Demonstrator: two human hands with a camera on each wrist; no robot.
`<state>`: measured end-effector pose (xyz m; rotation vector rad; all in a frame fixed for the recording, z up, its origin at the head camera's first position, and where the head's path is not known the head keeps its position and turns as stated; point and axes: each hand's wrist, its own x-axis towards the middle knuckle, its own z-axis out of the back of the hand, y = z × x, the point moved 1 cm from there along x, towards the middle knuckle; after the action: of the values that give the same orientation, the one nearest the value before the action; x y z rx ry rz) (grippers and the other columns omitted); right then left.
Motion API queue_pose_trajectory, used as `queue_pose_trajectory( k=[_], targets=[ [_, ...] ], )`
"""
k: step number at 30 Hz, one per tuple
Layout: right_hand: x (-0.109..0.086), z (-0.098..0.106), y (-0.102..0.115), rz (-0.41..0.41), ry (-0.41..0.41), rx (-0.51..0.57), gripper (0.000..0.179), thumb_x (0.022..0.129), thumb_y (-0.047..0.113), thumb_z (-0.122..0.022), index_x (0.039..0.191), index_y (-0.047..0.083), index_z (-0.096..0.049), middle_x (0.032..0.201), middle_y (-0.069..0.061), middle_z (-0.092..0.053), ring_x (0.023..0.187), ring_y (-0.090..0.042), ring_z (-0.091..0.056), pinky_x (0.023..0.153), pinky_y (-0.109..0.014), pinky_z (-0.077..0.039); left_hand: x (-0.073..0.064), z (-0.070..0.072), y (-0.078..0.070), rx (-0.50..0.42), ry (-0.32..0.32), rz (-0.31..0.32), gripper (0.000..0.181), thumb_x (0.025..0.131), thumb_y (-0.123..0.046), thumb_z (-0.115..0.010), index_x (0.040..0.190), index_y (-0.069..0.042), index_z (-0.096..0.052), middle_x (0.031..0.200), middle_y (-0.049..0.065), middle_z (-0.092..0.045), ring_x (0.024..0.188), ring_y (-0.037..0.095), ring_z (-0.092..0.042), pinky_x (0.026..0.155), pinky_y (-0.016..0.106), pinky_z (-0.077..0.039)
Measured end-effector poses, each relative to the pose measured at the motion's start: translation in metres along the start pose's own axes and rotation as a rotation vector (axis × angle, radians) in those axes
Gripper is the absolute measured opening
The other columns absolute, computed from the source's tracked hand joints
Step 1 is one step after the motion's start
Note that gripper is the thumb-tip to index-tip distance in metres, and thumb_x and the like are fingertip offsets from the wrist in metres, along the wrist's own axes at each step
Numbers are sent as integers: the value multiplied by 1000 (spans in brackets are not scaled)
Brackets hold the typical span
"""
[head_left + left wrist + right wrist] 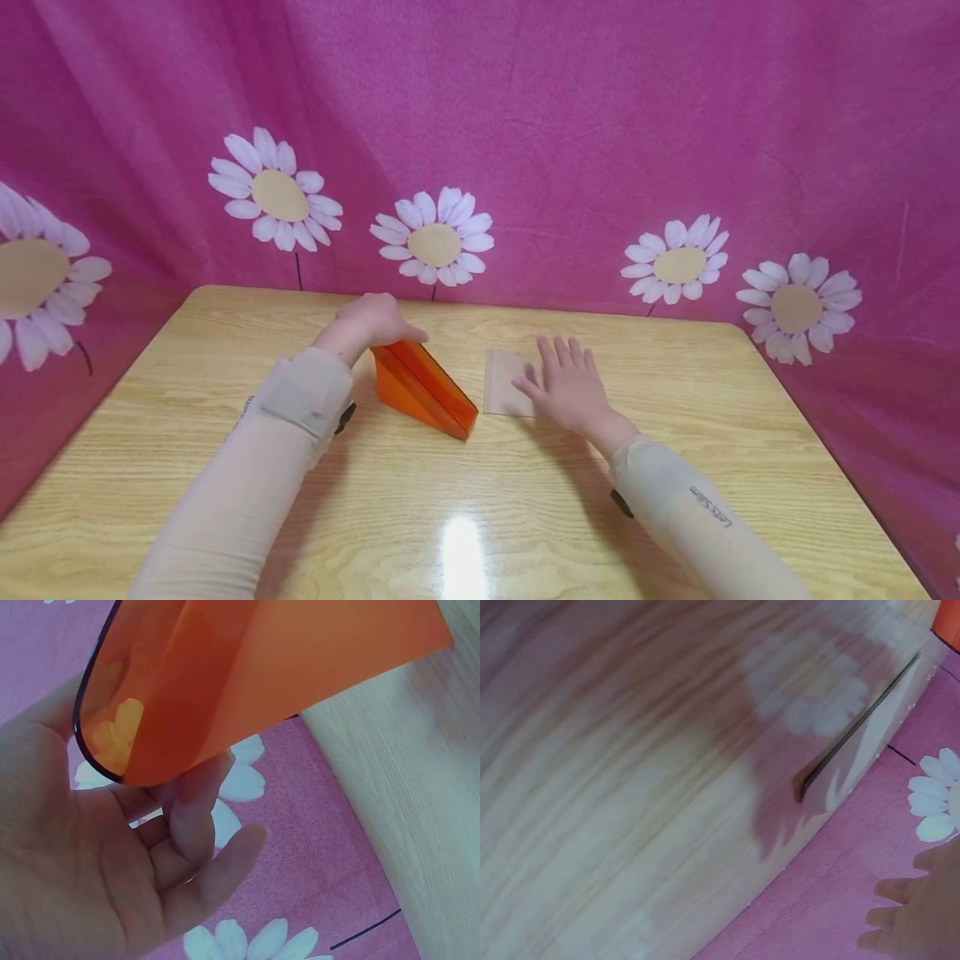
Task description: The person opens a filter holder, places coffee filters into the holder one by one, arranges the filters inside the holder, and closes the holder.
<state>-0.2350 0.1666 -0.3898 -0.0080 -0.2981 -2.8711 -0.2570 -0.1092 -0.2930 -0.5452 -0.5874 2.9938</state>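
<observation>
My left hand [372,319] grips the upper end of an orange see-through plastic piece [420,387], folded into a U with slanting sides. It slopes down to the right, its low end near or on the table. In the left wrist view, the left hand [150,847] has bent fingers along the edge of the orange piece [285,667]; the thumb is mostly hidden. My right hand [573,387] spreads its fingers over the right side of a flat, pale square sheet [504,385]. In the right wrist view, fingertips of the right hand [907,907] show apart from the thin sheet [847,761].
The wood-grain table [465,500] lies under both hands. A pink cloth [540,125] with big white daisies hangs behind and beside it. Bright light reflects off the table's near middle.
</observation>
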Motion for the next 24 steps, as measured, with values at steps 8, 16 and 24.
queue_pose_trajectory(
  k=[8, 16, 24],
  targets=[
    [3, 3, 19, 49, -1, 0, 80, 91, 57, -42, 148, 5, -20, 152, -23, -21, 141, -42, -13, 113, -56, -10, 1, 0, 1, -21, 4, -3, 44, 83, -45, -62, 104, -6, -62, 94, 7, -62, 93, 23, -57, 86, 38, -46],
    [3, 5, 35, 97, -24, 4, 80, 90, 58, -44, 147, 6, -24, 150, -23, -26, 141, -42, -16, 114, -55, -11, 0, -1, 0, -48, 13, -5, 45, 83, -45, -62, 103, -6, -63, 91, 6, -59, 93, 23, -56, 86, 38, -46],
    [3, 9, 55, 142, 47, 65, 81, 90, 58, -43, 148, 6, -21, 152, -20, -24, 142, -38, -16, 116, -49, -11, 2, -3, 0, -63, 8, -1, 39, 83, -46, -63, 92, -7, -64, 82, 5, -59, 82, 21, -57, 77, 32, -45]
  ],
)
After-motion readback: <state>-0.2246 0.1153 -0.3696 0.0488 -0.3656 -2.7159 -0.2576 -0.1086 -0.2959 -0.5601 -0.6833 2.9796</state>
